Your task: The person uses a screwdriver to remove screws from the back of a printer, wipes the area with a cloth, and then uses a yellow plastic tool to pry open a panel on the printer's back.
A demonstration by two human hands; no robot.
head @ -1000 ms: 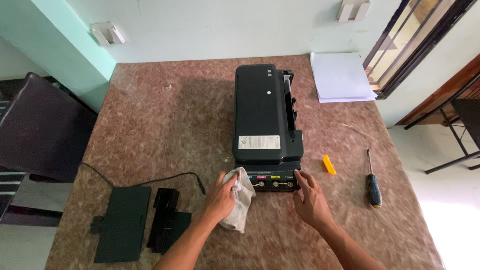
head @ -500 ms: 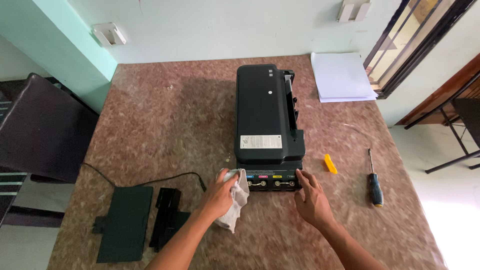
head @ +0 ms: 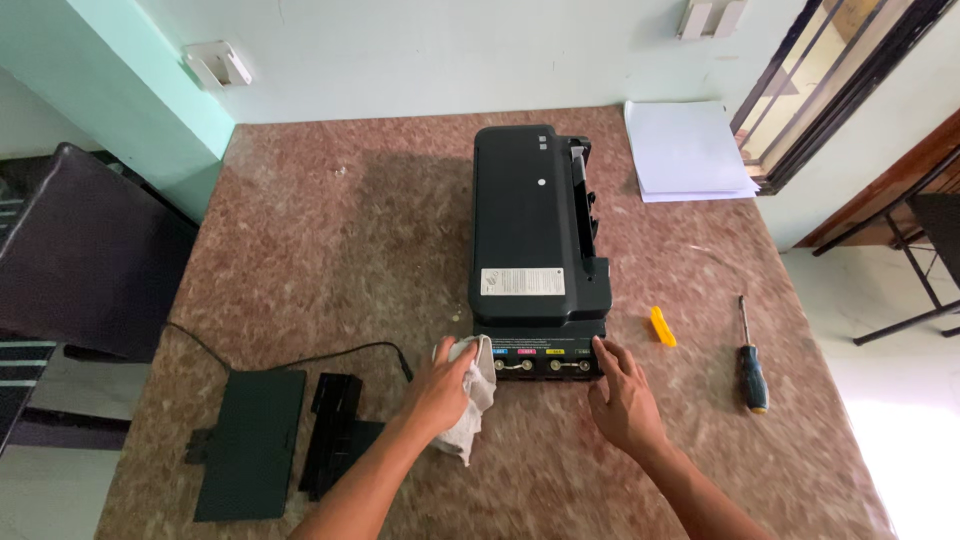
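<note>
A black printer [head: 535,225] lies on a brown speckled stone table [head: 330,250], its ink tank end with several coloured labels [head: 545,360] facing me. My left hand [head: 445,385] grips a crumpled grey-white cloth [head: 478,385] pressed against the near left corner of the ink tank end. My right hand [head: 622,395] rests with fingers spread at the near right corner of that end, touching it.
Two detached black printer panels [head: 250,440] [head: 335,430] lie at the near left beside a black cable [head: 300,355]. A small yellow piece [head: 662,327] and a screwdriver [head: 752,360] lie right of the printer. A white paper stack [head: 685,150] sits at the far right.
My view has shifted slightly. The left hand with the cloth has moved a little along the ink tank end; the right hand stays at the right corner.
</note>
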